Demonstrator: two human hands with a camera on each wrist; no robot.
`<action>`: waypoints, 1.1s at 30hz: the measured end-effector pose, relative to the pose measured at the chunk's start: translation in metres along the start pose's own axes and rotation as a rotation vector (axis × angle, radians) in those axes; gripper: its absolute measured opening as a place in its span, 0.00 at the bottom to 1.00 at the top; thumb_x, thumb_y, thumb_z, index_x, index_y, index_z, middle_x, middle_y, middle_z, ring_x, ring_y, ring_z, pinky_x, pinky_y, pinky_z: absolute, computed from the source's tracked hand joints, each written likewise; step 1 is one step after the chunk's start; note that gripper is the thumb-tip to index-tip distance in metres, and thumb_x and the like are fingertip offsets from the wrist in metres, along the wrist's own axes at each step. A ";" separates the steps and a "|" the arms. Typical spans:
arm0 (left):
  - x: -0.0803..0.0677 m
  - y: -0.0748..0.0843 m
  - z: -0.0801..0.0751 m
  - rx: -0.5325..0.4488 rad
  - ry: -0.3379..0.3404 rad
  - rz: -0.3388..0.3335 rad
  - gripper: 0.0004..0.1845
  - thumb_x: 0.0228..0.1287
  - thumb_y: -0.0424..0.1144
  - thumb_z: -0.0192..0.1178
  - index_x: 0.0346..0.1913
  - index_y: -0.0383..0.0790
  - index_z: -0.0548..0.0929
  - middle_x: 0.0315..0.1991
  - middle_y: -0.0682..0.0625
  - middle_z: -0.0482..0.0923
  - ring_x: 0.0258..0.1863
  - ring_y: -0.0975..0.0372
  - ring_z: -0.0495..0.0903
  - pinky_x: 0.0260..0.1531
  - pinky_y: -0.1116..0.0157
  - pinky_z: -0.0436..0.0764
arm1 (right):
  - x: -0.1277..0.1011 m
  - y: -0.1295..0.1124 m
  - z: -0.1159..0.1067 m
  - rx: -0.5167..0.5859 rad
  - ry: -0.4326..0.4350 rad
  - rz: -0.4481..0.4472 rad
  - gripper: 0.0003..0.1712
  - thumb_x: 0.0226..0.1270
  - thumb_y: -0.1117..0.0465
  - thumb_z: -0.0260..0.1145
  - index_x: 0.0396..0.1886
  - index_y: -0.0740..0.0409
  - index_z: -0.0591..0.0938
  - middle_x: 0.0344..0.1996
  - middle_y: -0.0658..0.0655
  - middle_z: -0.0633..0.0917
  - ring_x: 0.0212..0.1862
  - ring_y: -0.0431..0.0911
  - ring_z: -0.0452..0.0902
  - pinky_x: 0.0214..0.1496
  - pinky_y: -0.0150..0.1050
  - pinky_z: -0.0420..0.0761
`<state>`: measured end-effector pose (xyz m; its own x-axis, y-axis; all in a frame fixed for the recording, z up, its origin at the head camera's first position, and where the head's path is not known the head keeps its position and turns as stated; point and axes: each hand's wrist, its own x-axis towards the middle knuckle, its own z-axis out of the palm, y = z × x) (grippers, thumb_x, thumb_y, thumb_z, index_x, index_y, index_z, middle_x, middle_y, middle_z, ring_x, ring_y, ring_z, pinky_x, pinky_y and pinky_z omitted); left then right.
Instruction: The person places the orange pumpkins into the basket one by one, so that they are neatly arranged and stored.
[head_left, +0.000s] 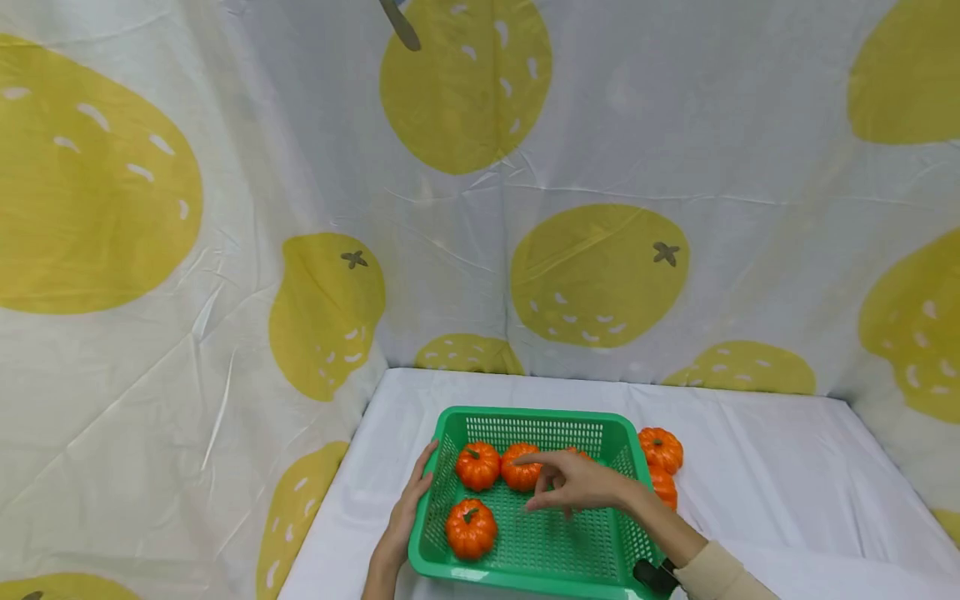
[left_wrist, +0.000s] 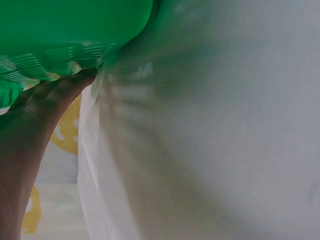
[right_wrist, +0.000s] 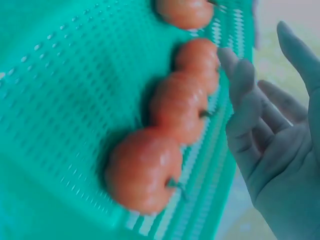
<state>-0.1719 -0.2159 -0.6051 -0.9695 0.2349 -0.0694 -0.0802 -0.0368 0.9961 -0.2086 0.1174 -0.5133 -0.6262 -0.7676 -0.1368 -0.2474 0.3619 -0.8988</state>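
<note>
A green plastic basket [head_left: 525,575] with perforated walls sits on a white cloth and holds several small orange pumpkins. One pumpkin [head_left: 471,529] lies at the front left, another [head_left: 477,466] at the back left, and a third [head_left: 521,467] beside it. A further pumpkin is mostly hidden behind my right hand [head_left: 581,481], which hovers above the basket holding nothing, its fingers loosely bent. In the right wrist view, that hand [right_wrist: 280,145] is apart from the row of pumpkins. My left hand [head_left: 401,517] rests against the basket's left side, fingers extended along its wall [left_wrist: 65,30].
Outside the basket's right wall are two more pumpkins, one [head_left: 661,451] at the back and one [head_left: 663,487] partly hidden by the rim. White cloth [head_left: 780,475] covers the table, and lemon-patterned fabric [head_left: 465,250] hangs behind and at the sides.
</note>
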 end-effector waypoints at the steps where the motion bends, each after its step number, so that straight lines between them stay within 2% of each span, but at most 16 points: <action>1: 0.000 0.000 0.000 -0.002 0.005 0.002 0.29 0.85 0.54 0.36 0.83 0.64 0.51 0.86 0.52 0.38 0.84 0.50 0.35 0.78 0.37 0.35 | -0.008 0.001 -0.004 -0.003 0.036 -0.005 0.38 0.70 0.52 0.72 0.75 0.58 0.72 0.34 0.55 0.89 0.19 0.54 0.77 0.24 0.47 0.83; 3: 0.000 0.000 0.001 0.000 0.009 0.010 0.29 0.85 0.53 0.36 0.83 0.64 0.51 0.86 0.52 0.38 0.84 0.49 0.34 0.78 0.36 0.34 | -0.025 0.005 -0.012 -0.018 0.120 -0.013 0.36 0.72 0.51 0.70 0.75 0.57 0.72 0.32 0.55 0.88 0.18 0.45 0.74 0.22 0.42 0.81; 6: 0.001 0.001 -0.001 0.001 0.013 0.015 0.29 0.85 0.53 0.35 0.83 0.64 0.51 0.86 0.52 0.38 0.84 0.48 0.33 0.77 0.35 0.33 | -0.046 0.014 -0.026 -0.025 0.268 -0.021 0.34 0.75 0.52 0.67 0.76 0.55 0.70 0.28 0.57 0.86 0.21 0.39 0.75 0.24 0.36 0.76; 10: 0.001 0.002 -0.001 -0.006 0.012 0.015 0.28 0.85 0.54 0.35 0.83 0.65 0.51 0.86 0.53 0.37 0.84 0.49 0.33 0.77 0.35 0.32 | -0.070 0.034 -0.046 -0.083 0.510 -0.015 0.34 0.77 0.54 0.66 0.77 0.57 0.68 0.25 0.56 0.84 0.26 0.45 0.79 0.28 0.35 0.75; 14: 0.000 0.001 0.000 -0.014 0.003 0.010 0.29 0.85 0.54 0.35 0.83 0.65 0.51 0.86 0.53 0.37 0.84 0.50 0.33 0.78 0.37 0.32 | -0.094 0.057 -0.065 -0.226 0.744 0.066 0.35 0.74 0.55 0.69 0.76 0.57 0.70 0.27 0.54 0.82 0.24 0.42 0.76 0.26 0.34 0.73; 17: 0.000 0.000 0.001 -0.015 0.000 0.002 0.29 0.85 0.54 0.35 0.83 0.65 0.51 0.86 0.53 0.37 0.84 0.50 0.33 0.78 0.37 0.32 | -0.109 0.075 -0.073 -0.355 0.850 0.168 0.37 0.72 0.52 0.71 0.75 0.60 0.70 0.29 0.56 0.82 0.22 0.39 0.70 0.23 0.33 0.69; 20: -0.001 -0.001 0.002 -0.009 -0.004 -0.001 0.29 0.85 0.54 0.34 0.83 0.64 0.50 0.86 0.52 0.36 0.84 0.48 0.33 0.78 0.36 0.33 | -0.120 0.093 -0.077 -0.450 0.880 0.271 0.42 0.69 0.47 0.72 0.76 0.61 0.69 0.36 0.61 0.84 0.24 0.41 0.68 0.23 0.34 0.68; 23: -0.002 -0.001 0.003 -0.004 -0.005 0.001 0.29 0.85 0.54 0.34 0.83 0.64 0.50 0.86 0.51 0.36 0.84 0.48 0.34 0.78 0.36 0.34 | -0.127 0.107 -0.077 -0.470 0.859 0.329 0.46 0.69 0.44 0.72 0.77 0.62 0.66 0.46 0.70 0.82 0.28 0.45 0.69 0.25 0.35 0.69; 27: -0.001 -0.001 0.002 0.003 0.003 0.005 0.28 0.85 0.53 0.34 0.83 0.64 0.50 0.86 0.51 0.37 0.84 0.48 0.34 0.78 0.36 0.34 | -0.129 0.120 -0.078 -0.424 0.818 0.339 0.47 0.70 0.45 0.71 0.78 0.64 0.64 0.55 0.78 0.77 0.30 0.46 0.68 0.27 0.34 0.70; 33: -0.001 -0.002 0.002 0.008 0.014 0.006 0.29 0.85 0.54 0.34 0.83 0.65 0.51 0.86 0.51 0.37 0.84 0.48 0.34 0.78 0.35 0.34 | -0.126 0.133 -0.077 -0.317 0.743 0.333 0.49 0.70 0.49 0.72 0.80 0.64 0.60 0.62 0.80 0.71 0.30 0.44 0.72 0.29 0.32 0.76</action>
<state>-0.1709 -0.2143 -0.6064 -0.9732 0.2208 -0.0646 -0.0730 -0.0302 0.9969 -0.2197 0.3032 -0.5835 -0.9951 -0.0924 0.0348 -0.0909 0.7206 -0.6873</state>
